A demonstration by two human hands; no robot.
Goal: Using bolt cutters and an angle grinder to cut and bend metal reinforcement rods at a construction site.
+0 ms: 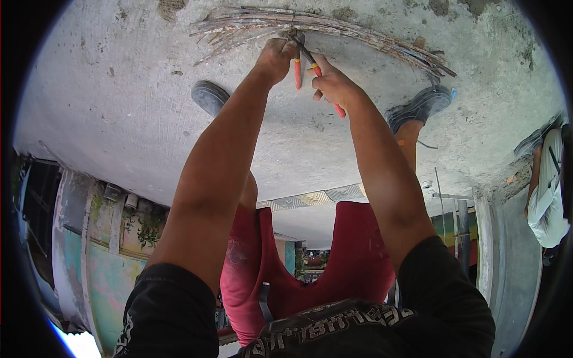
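Observation:
A bundle of long, rusty metal rods [364, 34] lies across the concrete at the far side. My right hand [337, 86] grips one red handle of a pair of pincers [308, 58]. The other handle, red with a yellow band, stands apart from it, so the tool is spread. Its dark head rests at the near edge of the bundle, around the middle. Right beside that head, my left hand [276, 59] is closed against the rods. Whatever its fingers pinch is hidden.
Dark shoes, one at the left [210, 97] and one at the right [421, 107], stand on the concrete floor [137, 119] between me and the rods. Another person [548, 185] is at the far right edge, near a grey wall. A painted wall [101, 238] runs along the left.

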